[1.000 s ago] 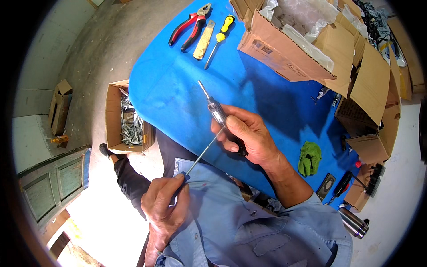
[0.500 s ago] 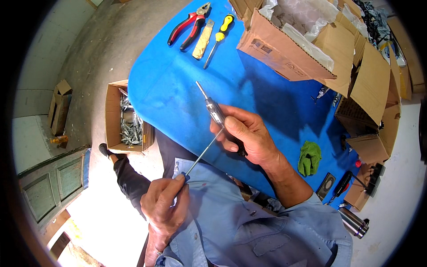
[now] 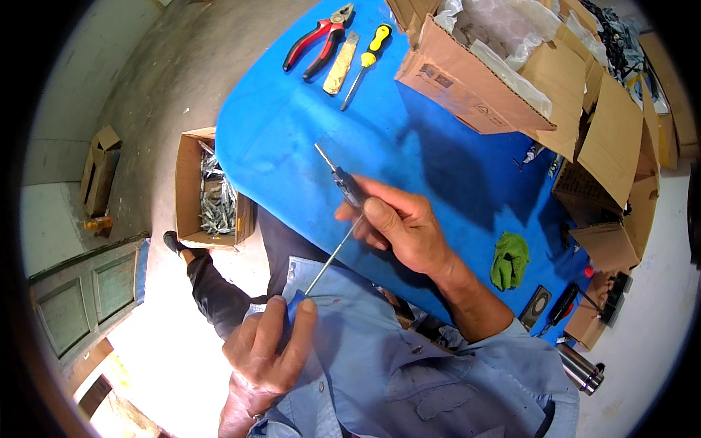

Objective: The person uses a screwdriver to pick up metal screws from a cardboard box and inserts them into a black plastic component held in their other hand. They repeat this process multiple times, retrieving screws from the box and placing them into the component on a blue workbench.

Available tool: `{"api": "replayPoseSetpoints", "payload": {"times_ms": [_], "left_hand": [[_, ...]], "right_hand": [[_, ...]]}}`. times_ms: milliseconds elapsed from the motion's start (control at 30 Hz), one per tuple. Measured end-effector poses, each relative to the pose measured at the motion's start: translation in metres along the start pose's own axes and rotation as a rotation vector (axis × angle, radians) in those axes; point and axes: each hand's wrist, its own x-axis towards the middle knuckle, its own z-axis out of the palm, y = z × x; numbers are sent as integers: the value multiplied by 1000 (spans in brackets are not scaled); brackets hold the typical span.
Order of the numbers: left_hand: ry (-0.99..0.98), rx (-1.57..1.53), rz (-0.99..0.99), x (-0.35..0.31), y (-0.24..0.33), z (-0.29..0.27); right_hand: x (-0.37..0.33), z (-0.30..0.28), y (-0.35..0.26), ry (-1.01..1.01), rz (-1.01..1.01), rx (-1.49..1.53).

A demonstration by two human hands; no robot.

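My left hand is closed round the blue handle of a thin screwdriver, low in front of my shirt. Its shaft slants up and to the right, and the tip meets the lower end of a small dark cylindrical part. That part, with a slim metal rod sticking out of its far end, is pinched between the thumb and fingers of my right hand, above the near edge of the table. My right fingers hide some of the part, so exactly where the screwdriver tip sits cannot be made out.
On the blue tabletop lie red-black pliers, a tape-wrapped blade, a yellow-black screwdriver and a green cloth. Cardboard boxes stand at the right. A floor box holds metal pieces; a steel flask is lower right.
My left hand has turned and its fingers have shifted on the screwdriver's handle. The dark part in my right hand has moved slightly left and tilted a little more.
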Motion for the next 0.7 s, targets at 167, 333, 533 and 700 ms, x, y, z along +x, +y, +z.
{"api": "replayPoseSetpoints", "payload": {"times_ms": [167,333,533,700], "left_hand": [[-47,42,127,7,-6,-2],[-21,81,210,14,-7,0],[-163,58,179,16,-11,-5],[-93,-491,-306,16,-13,4]], "right_hand": [[-3,6,-4,5,-3,-86],[-4,8,0,50,-18,-140],[-3,10,5,77,-77,-205],[-1,14,5,106,-143,-303]]}}
